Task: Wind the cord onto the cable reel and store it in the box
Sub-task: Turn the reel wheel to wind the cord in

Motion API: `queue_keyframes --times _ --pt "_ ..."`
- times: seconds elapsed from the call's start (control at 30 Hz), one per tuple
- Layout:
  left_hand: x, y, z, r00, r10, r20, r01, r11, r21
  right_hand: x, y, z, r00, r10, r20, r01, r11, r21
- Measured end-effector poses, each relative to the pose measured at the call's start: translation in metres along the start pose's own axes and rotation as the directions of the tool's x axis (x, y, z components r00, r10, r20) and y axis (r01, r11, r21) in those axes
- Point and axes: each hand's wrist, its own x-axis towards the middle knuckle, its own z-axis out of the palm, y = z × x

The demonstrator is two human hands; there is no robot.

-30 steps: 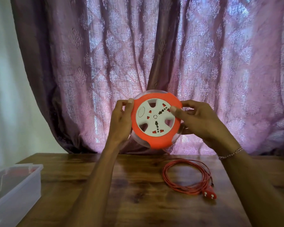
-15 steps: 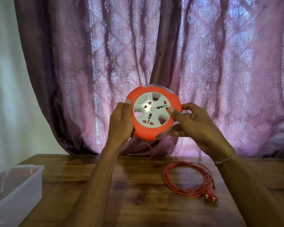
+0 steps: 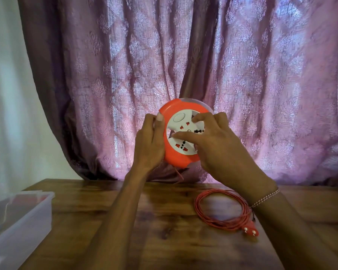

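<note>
Your left hand (image 3: pixel 149 142) grips the round orange-and-white plastic cable reel (image 3: pixel 180 133) upright above the tabletop; your right hand's (image 3: pixel 216 145) spread fingers press its white face.

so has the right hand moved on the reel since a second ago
Yes. The right hand has slid leftward from the cable reel's right rim onto its white face.

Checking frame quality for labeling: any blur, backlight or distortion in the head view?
Head view: backlit through the curtain, so both hands read dark; motion blur smears the cord coil and box; wide-angle bowing at the edges; cable reel face fairly sharp.
</note>
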Motion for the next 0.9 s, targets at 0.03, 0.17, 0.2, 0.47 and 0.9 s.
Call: queue_keyframes --times 0.03,0.17,0.2,0.47,0.9 --pt "0.000 0.000 0.001 1.000 -0.001 0.004 0.001 1.000 -0.007 0.000 0.000 -0.001 1.000 0.002 -0.003 -0.002 1.000 -0.022" --pt "0.000 -0.002 0.003 1.000 -0.025 0.017 0.026 0.999 -0.035 -0.001 -0.001 -0.002 1.000 0.017 -0.018 -0.018 0.998 -0.067" --pt "0.000 -0.003 0.004 0.999 -0.026 0.020 0.027 0.999 -0.036 -0.001 -0.002 -0.002 1.000 0.023 -0.017 -0.024 0.997 -0.068" --pt "-0.004 0.000 0.011 0.995 0.068 0.069 -0.073 0.995 0.066 -0.004 -0.008 -0.009 0.971 0.230 -0.058 -0.234 0.970 -0.063" --pt "-0.004 -0.001 0.011 0.994 0.091 0.057 -0.097 0.990 0.102 0.002 0.009 -0.017 0.987 0.054 -0.149 -0.040 0.995 0.094"
